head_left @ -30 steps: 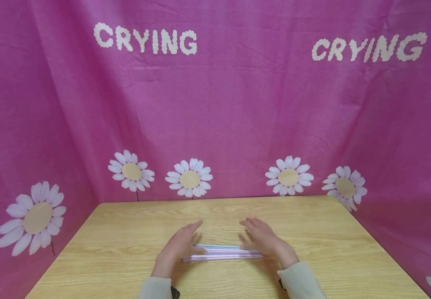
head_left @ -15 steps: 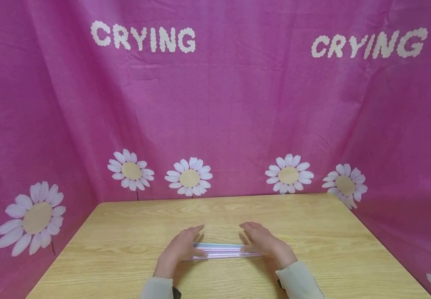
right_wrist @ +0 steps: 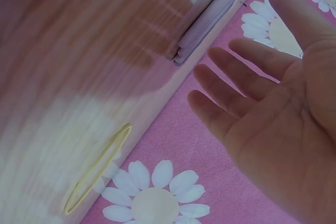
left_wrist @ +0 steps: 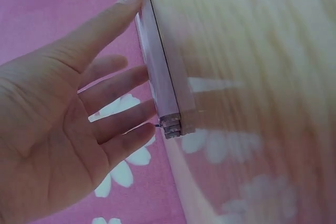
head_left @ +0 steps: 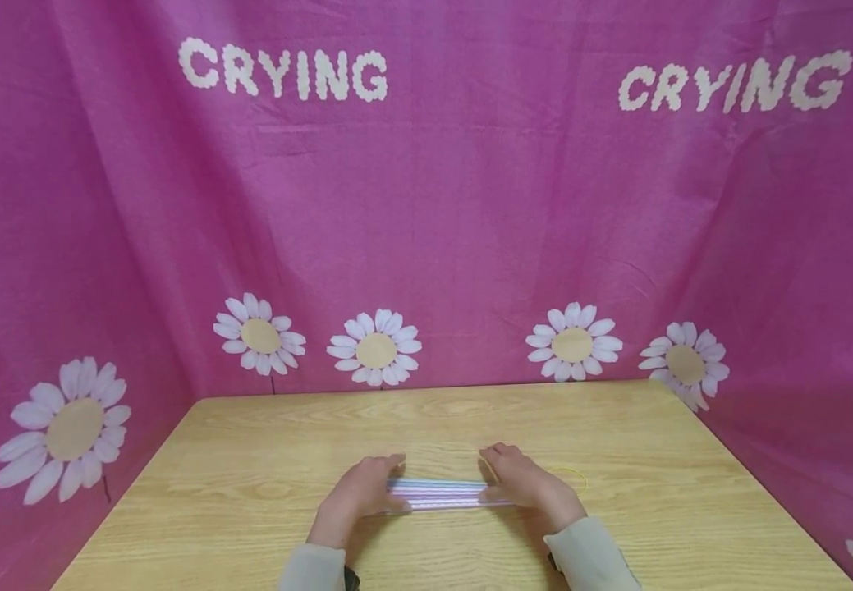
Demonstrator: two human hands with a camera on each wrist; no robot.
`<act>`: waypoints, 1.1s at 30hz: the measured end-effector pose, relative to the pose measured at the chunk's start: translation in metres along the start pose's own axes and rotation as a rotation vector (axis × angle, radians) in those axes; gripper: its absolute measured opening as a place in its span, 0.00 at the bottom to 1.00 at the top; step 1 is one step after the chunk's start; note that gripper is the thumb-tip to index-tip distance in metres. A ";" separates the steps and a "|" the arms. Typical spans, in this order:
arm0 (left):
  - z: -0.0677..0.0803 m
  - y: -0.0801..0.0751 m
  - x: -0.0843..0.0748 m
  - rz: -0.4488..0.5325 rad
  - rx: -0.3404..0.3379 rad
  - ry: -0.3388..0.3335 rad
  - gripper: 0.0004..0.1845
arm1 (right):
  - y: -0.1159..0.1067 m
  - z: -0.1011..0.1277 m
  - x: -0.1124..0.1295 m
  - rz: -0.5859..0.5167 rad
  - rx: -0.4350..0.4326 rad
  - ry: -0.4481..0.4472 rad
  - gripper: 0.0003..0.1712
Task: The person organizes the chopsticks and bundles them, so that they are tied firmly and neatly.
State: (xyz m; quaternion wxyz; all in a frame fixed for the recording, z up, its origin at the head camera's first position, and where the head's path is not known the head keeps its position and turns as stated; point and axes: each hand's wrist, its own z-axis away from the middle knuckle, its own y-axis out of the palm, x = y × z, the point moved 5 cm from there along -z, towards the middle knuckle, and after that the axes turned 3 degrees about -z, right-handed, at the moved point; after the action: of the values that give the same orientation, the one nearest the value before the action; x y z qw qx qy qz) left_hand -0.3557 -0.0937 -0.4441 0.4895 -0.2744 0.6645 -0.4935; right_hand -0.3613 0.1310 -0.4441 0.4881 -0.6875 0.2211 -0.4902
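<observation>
A bundle of long, thin pastel sticks (head_left: 447, 495), striped in lilac, white and pale blue, lies crosswise on the wooden table. My left hand (head_left: 363, 490) is at its left end, with the thumb along the near side and the fingers beyond. In the left wrist view the thumb tip meets the sticks (left_wrist: 163, 72), and the fingers are spread near their dark ends. My right hand (head_left: 525, 483) mirrors this at the right end, fingers loosely extended. Both hands cover the ends of the bundle in the head view.
A thin yellow loop, like a rubber band (right_wrist: 97, 169), lies on the table right of the right hand. Pink cloth (head_left: 456, 246) printed with daisies and lettering hangs round the table's back and sides. The table's back edge (head_left: 426, 389) runs close to the cloth.
Both hands have come slightly lower and nearer to the bundle's ends, with fingertips bent down a little more. The bundle stays in about the same place.
</observation>
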 end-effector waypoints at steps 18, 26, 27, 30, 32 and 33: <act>0.005 0.003 -0.007 -0.114 -0.039 0.011 0.25 | 0.002 0.006 0.003 0.002 0.041 -0.051 0.13; 0.007 0.002 -0.010 -0.183 -0.078 0.055 0.23 | 0.002 0.007 0.002 -0.055 0.051 -0.093 0.16; 0.007 0.003 -0.010 -0.180 -0.077 0.054 0.23 | 0.003 0.007 0.002 -0.060 0.055 -0.093 0.16; 0.006 0.003 -0.009 -0.164 -0.064 0.048 0.23 | 0.002 0.006 -0.001 -0.087 0.069 -0.069 0.15; 0.005 0.004 -0.009 -0.159 -0.056 0.059 0.23 | 0.001 0.005 -0.003 -0.118 0.076 -0.034 0.15; 0.005 0.004 -0.010 -0.158 -0.053 0.068 0.23 | 0.000 0.005 -0.004 -0.130 0.079 -0.011 0.15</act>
State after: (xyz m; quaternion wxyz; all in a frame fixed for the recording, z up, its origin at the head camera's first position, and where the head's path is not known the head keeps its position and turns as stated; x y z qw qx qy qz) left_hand -0.3473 -0.0860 -0.4442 0.4189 -0.3220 0.6698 -0.5218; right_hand -0.3587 0.1363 -0.4463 0.4829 -0.6834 0.1537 -0.5254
